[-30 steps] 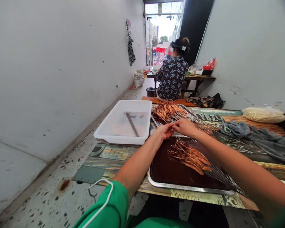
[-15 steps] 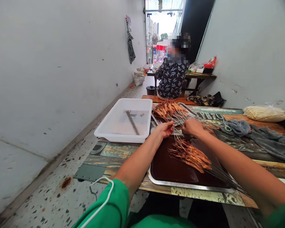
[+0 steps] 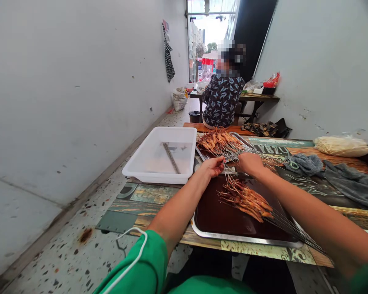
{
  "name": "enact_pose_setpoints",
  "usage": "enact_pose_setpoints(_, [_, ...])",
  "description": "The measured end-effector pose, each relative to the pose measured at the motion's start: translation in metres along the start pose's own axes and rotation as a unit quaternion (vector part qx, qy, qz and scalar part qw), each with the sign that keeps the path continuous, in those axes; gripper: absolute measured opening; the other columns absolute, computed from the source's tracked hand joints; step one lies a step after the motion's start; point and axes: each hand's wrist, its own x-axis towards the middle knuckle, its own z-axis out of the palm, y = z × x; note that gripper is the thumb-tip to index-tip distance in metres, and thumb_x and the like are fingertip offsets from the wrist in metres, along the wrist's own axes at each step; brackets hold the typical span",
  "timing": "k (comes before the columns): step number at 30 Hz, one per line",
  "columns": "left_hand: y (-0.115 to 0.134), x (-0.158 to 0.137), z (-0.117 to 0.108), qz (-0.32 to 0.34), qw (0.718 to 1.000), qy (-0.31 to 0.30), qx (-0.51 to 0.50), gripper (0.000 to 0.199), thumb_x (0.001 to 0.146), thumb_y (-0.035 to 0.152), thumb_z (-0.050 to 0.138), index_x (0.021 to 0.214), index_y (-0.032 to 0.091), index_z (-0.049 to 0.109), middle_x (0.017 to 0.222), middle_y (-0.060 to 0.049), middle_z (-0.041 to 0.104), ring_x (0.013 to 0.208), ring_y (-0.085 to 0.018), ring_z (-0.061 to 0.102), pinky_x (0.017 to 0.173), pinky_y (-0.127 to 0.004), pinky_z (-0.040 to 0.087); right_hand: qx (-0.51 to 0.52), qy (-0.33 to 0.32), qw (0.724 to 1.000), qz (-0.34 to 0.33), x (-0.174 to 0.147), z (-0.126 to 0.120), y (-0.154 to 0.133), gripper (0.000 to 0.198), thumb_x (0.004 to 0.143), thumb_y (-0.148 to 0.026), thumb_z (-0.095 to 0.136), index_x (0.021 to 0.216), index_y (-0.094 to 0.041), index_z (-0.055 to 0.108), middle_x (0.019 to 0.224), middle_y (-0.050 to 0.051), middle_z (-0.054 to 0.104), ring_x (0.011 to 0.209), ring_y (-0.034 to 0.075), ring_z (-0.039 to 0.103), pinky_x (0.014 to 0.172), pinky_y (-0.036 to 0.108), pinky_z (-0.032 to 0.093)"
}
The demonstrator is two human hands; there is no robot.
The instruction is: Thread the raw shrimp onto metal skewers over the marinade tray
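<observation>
My left hand is pinched around several thin metal skewers between the two trays. Facing it, my right hand is curled closed; what its fingers hold is hidden behind them. Below both hands, a pile of reddish-brown meat skewers lies on the near metal tray, their bare ends pointing to the lower right. Beyond my hands, a larger heap of meat skewers rests on the far tray, its metal sticks reaching right past my right hand.
A white plastic bin with bare metal skewers stands left of the trays. Grey cloths and a bag of pale sticks lie at the right. A person sits on a bench ahead, back towards me.
Both hands stay in nearly the same place, with only a slight shift of my right hand. The skewers and trays have not visibly moved.
</observation>
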Motion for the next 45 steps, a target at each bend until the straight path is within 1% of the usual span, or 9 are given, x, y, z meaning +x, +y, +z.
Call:
enact_pose_setpoints(12, [0.001, 0.000, 0.000, -0.003, 0.999, -0.011, 0.036, 0.019, 0.083, 0.011, 0.052, 0.064, 0.009, 0.054, 0.054, -0.001, 0.052, 0.042, -0.003, 0.041, 0.039, -0.011, 0.035, 0.055, 0.006, 0.998, 0.017, 0.001, -0.003, 0.006, 0.033, 0.081, -0.033, 0.042, 0.089, -0.018, 0.070, 0.094, 0.011, 0.068, 0.087, 0.020, 0.061, 0.069, 0.026, 0.042])
enact_pose_setpoints(19, [0.000, -0.002, 0.001, 0.004, 0.999, -0.002, 0.041, 0.019, 0.083, 0.010, 0.050, 0.064, 0.010, 0.054, 0.053, 0.000, 0.051, 0.042, -0.003, 0.042, 0.037, -0.011, 0.035, 0.088, -0.024, 0.995, 0.029, 0.011, 0.004, 0.004, 0.026, 0.077, -0.031, 0.048, 0.084, -0.019, 0.071, 0.081, 0.007, 0.069, 0.074, 0.016, 0.062, 0.062, 0.022, 0.039])
enact_pose_setpoints(23, [0.000, -0.002, 0.001, 0.006, 0.999, 0.000, 0.042, 0.018, 0.082, 0.010, 0.052, 0.064, 0.010, 0.054, 0.054, -0.001, 0.052, 0.042, -0.003, 0.042, 0.037, -0.011, 0.035, 0.075, -0.006, 0.996, 0.048, 0.009, 0.009, 0.002, 0.029, 0.077, -0.026, 0.049, 0.095, -0.013, 0.068, 0.091, 0.014, 0.066, 0.082, 0.021, 0.062, 0.066, 0.026, 0.041])
enact_pose_setpoints(26, [-0.001, -0.002, 0.001, 0.007, 0.999, 0.001, 0.042, 0.019, 0.083, 0.010, 0.051, 0.064, 0.009, 0.054, 0.053, 0.000, 0.051, 0.041, -0.003, 0.042, 0.037, -0.011, 0.034, 0.069, 0.015, 0.997, 0.026, 0.005, 0.010, 0.002, 0.033, 0.080, -0.022, 0.044, 0.106, -0.016, 0.064, 0.104, 0.014, 0.062, 0.091, 0.022, 0.060, 0.071, 0.027, 0.042])
enact_pose_setpoints(29, [-0.001, -0.002, 0.001, 0.009, 0.999, 0.001, 0.042, 0.019, 0.083, 0.010, 0.051, 0.064, 0.009, 0.054, 0.053, 0.000, 0.051, 0.041, -0.003, 0.041, 0.037, -0.011, 0.034, 0.070, 0.012, 0.997, -0.006, 0.002, 0.010, 0.002, 0.031, 0.083, -0.023, 0.040, 0.098, -0.020, 0.067, 0.105, 0.011, 0.061, 0.094, 0.019, 0.058, 0.074, 0.026, 0.041])
enact_pose_setpoints(34, [-0.001, -0.002, 0.000, 0.010, 0.999, 0.003, 0.042, 0.017, 0.081, 0.010, 0.053, 0.064, 0.009, 0.054, 0.053, 0.000, 0.051, 0.041, -0.003, 0.042, 0.037, -0.011, 0.034, 0.077, -0.003, 0.997, -0.011, 0.002, 0.009, -0.002, 0.032, 0.082, -0.034, 0.045, 0.092, -0.015, 0.069, 0.104, 0.014, 0.061, 0.097, 0.021, 0.056, 0.076, 0.026, 0.041])
enact_pose_setpoints(37, [-0.001, 0.000, 0.000, 0.011, 0.999, 0.004, 0.045, 0.017, 0.082, 0.010, 0.053, 0.065, 0.009, 0.055, 0.053, 0.000, 0.052, 0.041, -0.003, 0.043, 0.037, -0.011, 0.035, 0.093, -0.024, 0.995, -0.004, 0.005, 0.003, -0.002, 0.029, 0.080, -0.031, 0.048, 0.087, -0.014, 0.070, 0.092, 0.014, 0.066, 0.086, 0.020, 0.060, 0.069, 0.025, 0.041])
enact_pose_setpoints(41, [-0.001, 0.000, 0.000, 0.011, 0.999, 0.006, 0.048, 0.017, 0.082, 0.010, 0.052, 0.066, 0.010, 0.055, 0.054, 0.000, 0.052, 0.040, -0.003, 0.043, 0.037, -0.011, 0.036, 0.126, -0.050, 0.991, -0.013, 0.012, -0.009, 0.004, 0.028, 0.078, -0.032, 0.049, 0.077, -0.016, 0.072, 0.072, 0.006, 0.067, 0.068, 0.014, 0.059, 0.059, 0.021, 0.038])
enact_pose_setpoints(45, [-0.003, -0.002, 0.002, 0.016, 0.999, 0.012, 0.048, 0.017, 0.082, 0.007, 0.051, 0.065, 0.009, 0.055, 0.052, 0.000, 0.052, 0.040, -0.003, 0.043, 0.037, -0.011, 0.036, 0.142, -0.059, 0.988, -0.020, 0.016, -0.014, 0.008, 0.029, 0.076, -0.037, 0.051, 0.077, -0.017, 0.072, 0.067, 0.002, 0.066, 0.062, 0.011, 0.056, 0.053, 0.019, 0.035])
